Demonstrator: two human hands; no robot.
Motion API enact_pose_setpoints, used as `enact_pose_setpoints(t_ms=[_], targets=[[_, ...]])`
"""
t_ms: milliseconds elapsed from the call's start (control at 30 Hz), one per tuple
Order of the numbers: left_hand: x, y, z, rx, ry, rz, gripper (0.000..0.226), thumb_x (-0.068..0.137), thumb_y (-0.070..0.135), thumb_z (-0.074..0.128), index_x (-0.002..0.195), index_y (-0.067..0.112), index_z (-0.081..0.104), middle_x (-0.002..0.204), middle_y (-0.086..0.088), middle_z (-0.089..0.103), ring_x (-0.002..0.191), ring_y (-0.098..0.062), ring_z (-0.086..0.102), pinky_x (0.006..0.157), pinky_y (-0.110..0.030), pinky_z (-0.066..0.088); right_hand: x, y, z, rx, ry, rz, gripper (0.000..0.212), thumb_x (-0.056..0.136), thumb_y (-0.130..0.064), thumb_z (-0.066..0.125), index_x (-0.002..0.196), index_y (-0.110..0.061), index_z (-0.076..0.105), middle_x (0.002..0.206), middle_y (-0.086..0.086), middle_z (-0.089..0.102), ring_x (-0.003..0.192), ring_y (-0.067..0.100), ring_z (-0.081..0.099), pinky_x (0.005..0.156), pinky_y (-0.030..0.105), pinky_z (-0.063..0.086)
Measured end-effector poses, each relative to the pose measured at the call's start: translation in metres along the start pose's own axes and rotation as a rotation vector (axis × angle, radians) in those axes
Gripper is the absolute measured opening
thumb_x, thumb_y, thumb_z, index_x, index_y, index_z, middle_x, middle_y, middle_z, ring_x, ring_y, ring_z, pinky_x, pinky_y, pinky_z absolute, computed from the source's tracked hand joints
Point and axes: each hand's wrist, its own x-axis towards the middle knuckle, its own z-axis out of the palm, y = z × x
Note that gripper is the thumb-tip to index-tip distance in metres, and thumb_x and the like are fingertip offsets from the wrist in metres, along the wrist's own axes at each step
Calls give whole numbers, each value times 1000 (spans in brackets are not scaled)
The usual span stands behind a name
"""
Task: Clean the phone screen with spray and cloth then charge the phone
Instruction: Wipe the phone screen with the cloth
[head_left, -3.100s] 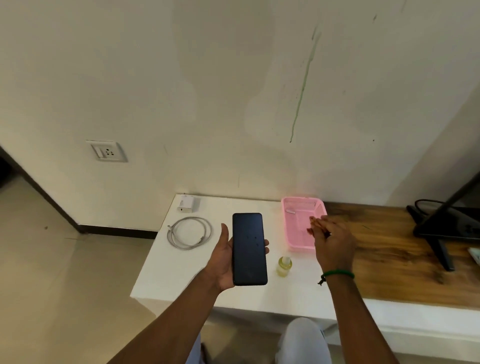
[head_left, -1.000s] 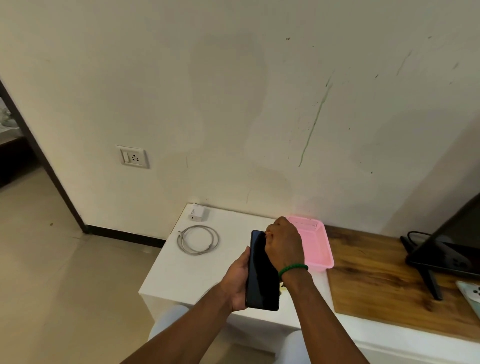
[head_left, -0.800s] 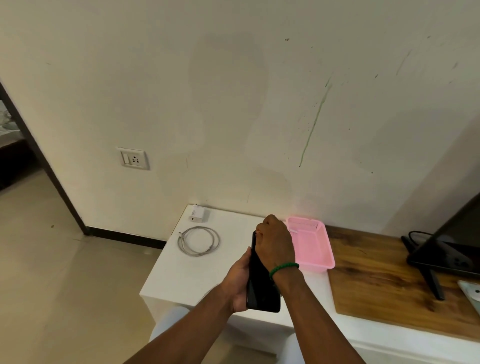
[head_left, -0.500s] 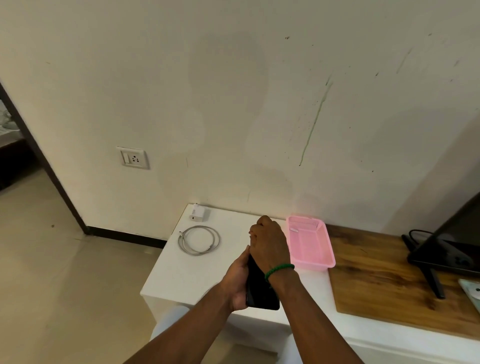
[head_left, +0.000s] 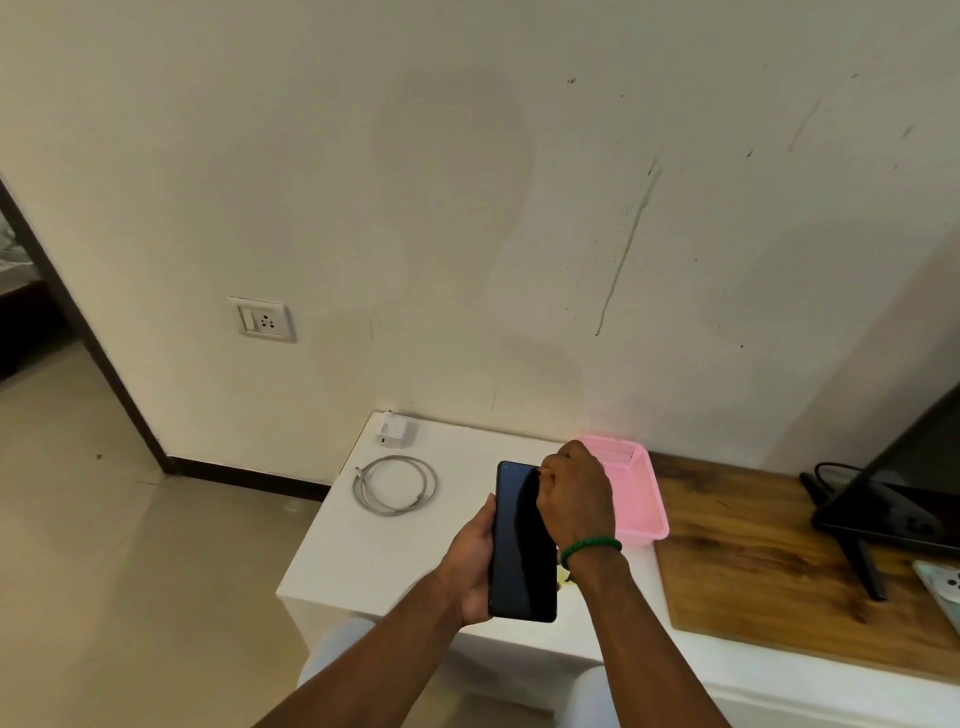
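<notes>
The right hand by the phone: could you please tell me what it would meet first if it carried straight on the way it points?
Probably the wall: the right hand points away past the top of the phone, left of the pink basket, over white table. Depth is unclear.

Tiny print on chgr adapter (head_left: 390, 429), not legible

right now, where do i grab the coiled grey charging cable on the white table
Pinch the coiled grey charging cable from straight above, across the bundled strands on the loop's near side. It lies flat on the white table, so nothing can slide under it, and gripping all turns together should keep the coil from unspooling.
</notes>
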Motion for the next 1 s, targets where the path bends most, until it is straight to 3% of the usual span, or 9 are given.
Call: enact_pose_setpoints(t_ms=[233, 300, 400, 533, 700, 767, 867, 1000], targets=[[-3, 3, 5, -9, -50, -10, 66, 92, 63, 36, 100, 12, 77, 98, -17, 72, 83, -32, 70, 75, -42, 57, 4, -12, 5, 24, -3, -42, 24, 90, -8, 45, 79, 0, 64, 96, 9, 58, 83, 23, 54, 67, 25, 39], [-5, 5, 8, -23, -59, -13, 66, 93, 62, 35, 111, 11, 73, 110, -19, 69, 97, -34, 68, 84, -45, 56, 4, -18, 6, 25, -5, -64, 24, 89, -9, 45, 78, -1, 64, 96, 9, 58, 84, 24, 53, 69, 27, 42], [-6, 7, 11, -20, -48, -12, 68, 93, 64, 37, 130, 11, 60, 136, -20, 55, 127, -37, 51, 111, -52, 36, 2, -28, 8, 25, -22, -102, 19, 87, -9, 47, 77, -2, 62, 95, 9, 56, 85, 26, 52, 70, 33, 45], [-8, 8, 14, -4, -77, -25, 70, 91, 65, 40, 135, 12, 56, 140, -19, 52, 131, -36, 47, 114, -56, 27, -2, -33, 15, 4, -53, -136, 18, 84, -4, 45, 79, -3, 62, 97, 7, 56, 86, 24, 49, 65, 27, 35], [-9, 8, 14, -17, -98, -21, 70, 92, 64, 40, 137, 12, 53, 144, -19, 47, 134, -36, 43, 116, -56, 24, -2, -30, 12, -5, -44, -119, 17, 84, -8, 47, 77, -4, 62, 95, 7, 54, 85, 26, 50, 65, 28, 36], [-6, 8, 12, -30, -89, -1, 68, 92, 63, 40, 133, 11, 57, 139, -20, 52, 130, -37, 48, 114, -53, 31, 0, -25, 10, 1, -25, -98, 20, 86, -9, 46, 78, -3, 63, 95, 9, 55, 85, 26, 51, 66, 28, 36], [-6, 10, 13, -10, -88, 8, 63, 85, 62, 48, 112, 11, 71, 110, -18, 68, 97, -34, 66, 91, -46, 52, 3, -14, 4, -2, 3, -62, 22, 88, -7, 45, 79, -2, 65, 95, 10, 57, 82, 26, 53, 66, 28, 37], [-4, 9, 9, 21, -66, 8, 67, 90, 66, 36, 112, 14, 71, 105, -17, 69, 86, -32, 67, 87, -47, 50, 2, 4, -6, 14, 63, -1, 22, 90, -8, 49, 81, -1, 68, 94, 12, 61, 77, 24, 58, 73, 31, 47]])
